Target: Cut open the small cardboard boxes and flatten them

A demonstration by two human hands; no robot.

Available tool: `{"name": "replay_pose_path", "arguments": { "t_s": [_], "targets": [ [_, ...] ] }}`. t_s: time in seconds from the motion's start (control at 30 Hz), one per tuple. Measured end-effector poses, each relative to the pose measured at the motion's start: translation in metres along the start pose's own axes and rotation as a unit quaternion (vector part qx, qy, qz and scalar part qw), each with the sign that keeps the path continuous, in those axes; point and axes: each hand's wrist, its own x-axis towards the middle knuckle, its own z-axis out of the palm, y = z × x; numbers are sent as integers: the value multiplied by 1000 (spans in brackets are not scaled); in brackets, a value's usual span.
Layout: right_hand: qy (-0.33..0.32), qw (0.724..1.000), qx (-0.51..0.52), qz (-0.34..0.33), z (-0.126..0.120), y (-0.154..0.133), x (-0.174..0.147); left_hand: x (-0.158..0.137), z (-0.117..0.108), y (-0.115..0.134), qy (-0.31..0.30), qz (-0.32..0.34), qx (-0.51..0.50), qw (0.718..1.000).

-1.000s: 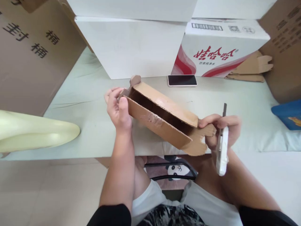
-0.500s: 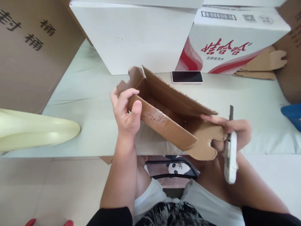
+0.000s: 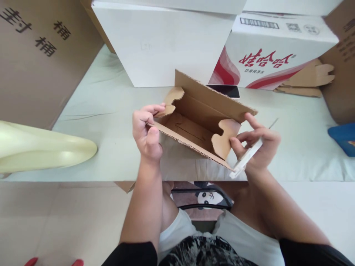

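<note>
A small brown cardboard box (image 3: 212, 99) is tilted over the front of the covered table, its top open and its inside facing me. My left hand (image 3: 148, 133) grips its left end, fingers by the notched left flap (image 3: 175, 96) and thumb outside the near wall. My right hand (image 3: 262, 147) holds a white utility knife (image 3: 248, 157), its thin blade pointing up and to the right. The same hand's thumb and fingers touch the right notched flap (image 3: 226, 135), which leans inward, and the far panel's right corner.
A phone (image 3: 226, 91) lies behind the box, partly covered by it. White cartons (image 3: 166, 48) and a red-and-white water carton (image 3: 266, 59) line the back. At left are a large brown carton (image 3: 41, 81) and a pale yellow object (image 3: 55, 147); at right, cardboard pieces (image 3: 307, 79) and a blue object (image 3: 342, 136).
Both notched end flaps have folded inward, and the box has turned so its inside shows more. My right hand has moved up and left, swinging the knife to a slant.
</note>
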Motion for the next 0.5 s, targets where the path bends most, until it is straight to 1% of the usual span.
{"name": "replay_pose_path", "arguments": {
  "t_s": [0.07,0.1,0.13,0.2,0.3,0.4,0.5],
  "targets": [
    [49,996,-23,-71,2,5,3,1,0,-2,0,6,5,1000],
    [62,993,-26,-94,3,7,4,1,0,-3,-2,9,6,1000],
    [61,993,-16,-95,4,9,5,1,0,-4,-3,12,7,1000],
    [40,995,13,-85,6,11,5,1,1,-6,0,16,7,1000],
    [10,995,42,-91,5,14,5,2,1,-9,4,18,-6,1000],
    [2,995,37,-90,3,14,4,3,2,-11,6,17,-13,1000],
    [5,995,27,-99,3,10,4,2,2,-11,12,1,6,1000]
  ]
}}
